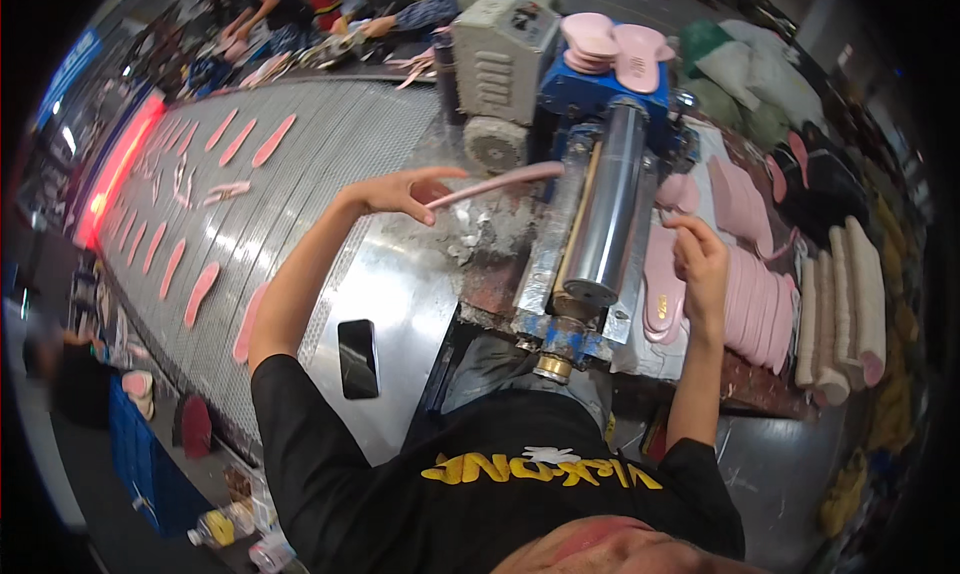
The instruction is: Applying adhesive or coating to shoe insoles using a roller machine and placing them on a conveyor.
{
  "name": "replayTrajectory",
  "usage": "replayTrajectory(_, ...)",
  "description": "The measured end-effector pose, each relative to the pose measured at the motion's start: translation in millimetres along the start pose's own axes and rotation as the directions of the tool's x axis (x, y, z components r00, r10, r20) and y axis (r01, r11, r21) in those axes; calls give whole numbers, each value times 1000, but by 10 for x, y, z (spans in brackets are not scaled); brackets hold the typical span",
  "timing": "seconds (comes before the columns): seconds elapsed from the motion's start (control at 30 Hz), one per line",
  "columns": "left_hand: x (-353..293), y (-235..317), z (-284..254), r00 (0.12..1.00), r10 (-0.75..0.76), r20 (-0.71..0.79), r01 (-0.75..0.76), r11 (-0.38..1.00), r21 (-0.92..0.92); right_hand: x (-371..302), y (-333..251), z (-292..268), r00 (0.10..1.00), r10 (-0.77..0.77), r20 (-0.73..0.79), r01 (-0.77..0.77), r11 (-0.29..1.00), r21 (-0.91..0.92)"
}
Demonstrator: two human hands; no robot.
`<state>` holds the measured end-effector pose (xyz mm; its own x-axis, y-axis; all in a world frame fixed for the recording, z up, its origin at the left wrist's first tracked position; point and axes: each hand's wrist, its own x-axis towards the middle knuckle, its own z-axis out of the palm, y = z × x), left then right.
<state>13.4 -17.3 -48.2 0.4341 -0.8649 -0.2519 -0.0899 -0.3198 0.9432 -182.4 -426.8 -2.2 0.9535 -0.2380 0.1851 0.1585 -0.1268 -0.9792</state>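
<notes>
Extending left of the metal roller (608,204), the left hand (405,194) is parted around one end of a pink insole (505,181); whether it is gripped cannot be told. Right of the roller, the right hand (702,259) is curled, any pinch being unclear. Beside it, stacked insoles (755,319) are kept, apparently for easy reach; far left of the roller, spaced insoles (202,294) are laid on a conveyor (335,129), presumably avoiding overlap.

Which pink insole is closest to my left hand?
The flat pink insole seen edge-on, its near end at your left hand, its far end toward the shiny steel roller. Other pink insoles lie farther off, like those on the grey conveyor.
</notes>
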Motion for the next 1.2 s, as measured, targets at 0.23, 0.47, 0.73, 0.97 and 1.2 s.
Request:
replayTrajectory(0.23,-851,-1168,742,960,-132,-247,-139,540,-830,12,360,-253,995,82,61,-88,991,102)
replayTrajectory(0.47,-1292,-1731,932,662,-427,-616,-455,424,-783,-21,623,-288,984,155,87,-164,982,97)
replayTrajectory(0.73,-1006,-1889,383,401,-471,-786,-687,413,-598,-303,710,-474,972,233,-29,-229,969,94)
replayTrajectory(0.97,-1405,-2023,-890,132,-472,-872,-912,286,-293,-426,551,-660,988,154,-19,-149,974,168)
replayTrajectory(1.2,-1082,-2139,-359,214,-439,-872,-675,579,-457,-626,901,-891,942,219,-254,-287,918,-273)
